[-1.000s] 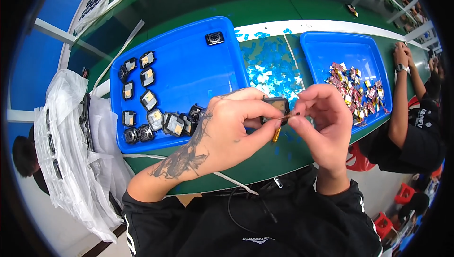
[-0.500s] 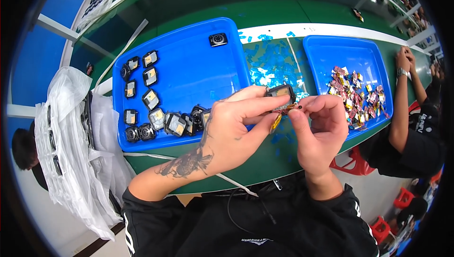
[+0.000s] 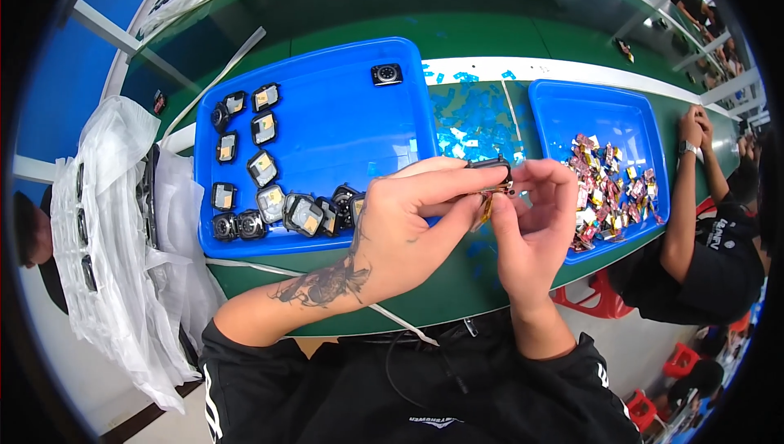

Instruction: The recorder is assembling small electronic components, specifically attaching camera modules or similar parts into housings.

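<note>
My left hand grips a black watch case between thumb and fingers, its edge tilted up. A thin yellow-orange ribbon-like strip hangs from the case by the left thumb. At the case's right side, my right hand has thumb and index finger pinched together; what lies between those fingertips is too small and hidden to name. Left of my hands, a large blue tray holds several black watch cases, most showing a grey and tan inside. One watch case lies alone at its far right corner.
A second blue tray on the right holds a heap of small pink, yellow and white parts. Blue film scraps litter the green table between the trays. White plastic wrapping stands at left. Another person's forearm rests at right.
The watch case has tipped so that less of its face shows. My right hand has shifted slightly left, closer against the case. The whole view has moved a little.
</note>
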`<state>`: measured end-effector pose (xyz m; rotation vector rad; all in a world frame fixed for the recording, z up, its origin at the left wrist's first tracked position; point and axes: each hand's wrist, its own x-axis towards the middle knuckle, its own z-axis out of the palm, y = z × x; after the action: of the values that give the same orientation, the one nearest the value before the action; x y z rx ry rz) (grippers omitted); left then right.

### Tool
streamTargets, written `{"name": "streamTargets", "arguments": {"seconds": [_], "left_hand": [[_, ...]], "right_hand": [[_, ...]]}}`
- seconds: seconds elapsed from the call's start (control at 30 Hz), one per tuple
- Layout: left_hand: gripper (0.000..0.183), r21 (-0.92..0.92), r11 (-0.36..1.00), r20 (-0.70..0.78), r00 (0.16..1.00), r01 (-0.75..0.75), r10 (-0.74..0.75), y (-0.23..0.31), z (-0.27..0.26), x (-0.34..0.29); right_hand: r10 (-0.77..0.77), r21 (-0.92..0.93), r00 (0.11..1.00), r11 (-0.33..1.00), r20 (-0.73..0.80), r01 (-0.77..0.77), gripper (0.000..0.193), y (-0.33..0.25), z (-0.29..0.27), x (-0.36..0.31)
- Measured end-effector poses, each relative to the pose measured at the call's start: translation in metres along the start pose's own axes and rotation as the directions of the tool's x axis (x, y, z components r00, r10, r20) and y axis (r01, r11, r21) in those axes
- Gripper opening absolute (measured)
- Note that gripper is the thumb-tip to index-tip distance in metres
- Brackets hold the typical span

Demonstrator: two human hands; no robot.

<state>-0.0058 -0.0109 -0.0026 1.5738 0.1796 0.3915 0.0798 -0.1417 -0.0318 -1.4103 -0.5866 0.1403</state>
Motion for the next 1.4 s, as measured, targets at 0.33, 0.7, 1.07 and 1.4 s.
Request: {"name": "streamTargets", "arguments": {"seconds": [0.33,0.7,1.07,1.4], "left_hand": [[0.034,-0.085,0.996,-0.118,0.993,-0.038,0.028,-0.009,-0.003,-0.002],[0.038,0.984,0.061,0.105,0.827,-0.166,0.552,-0.004,-0.093,-0.002],[0.037,0.871,0.087,-0.476,0.874,0.484,-0.099,0.0,-0.15,-0.045],[0.018,0.445,0.88,-0.332,0.943,0.162,-0.006,0.011,-0.136,-0.004]], "right_hand": [[0.05,-0.004,0.991,0.999,0.124,-0.05,0.042,-0.001,0.014,0.01],[0.07,-0.428,0.833,0.88,0.549,0.208,0.042,0.011,0.032,0.162],[0.254,-0.805,0.888,0.563,0.384,0.188,0.052,0.089,0.009,0.266],[0.444,-0.88,0.773,0.36,0.453,0.309,0.021,-0.021,-0.19,0.209]]}}
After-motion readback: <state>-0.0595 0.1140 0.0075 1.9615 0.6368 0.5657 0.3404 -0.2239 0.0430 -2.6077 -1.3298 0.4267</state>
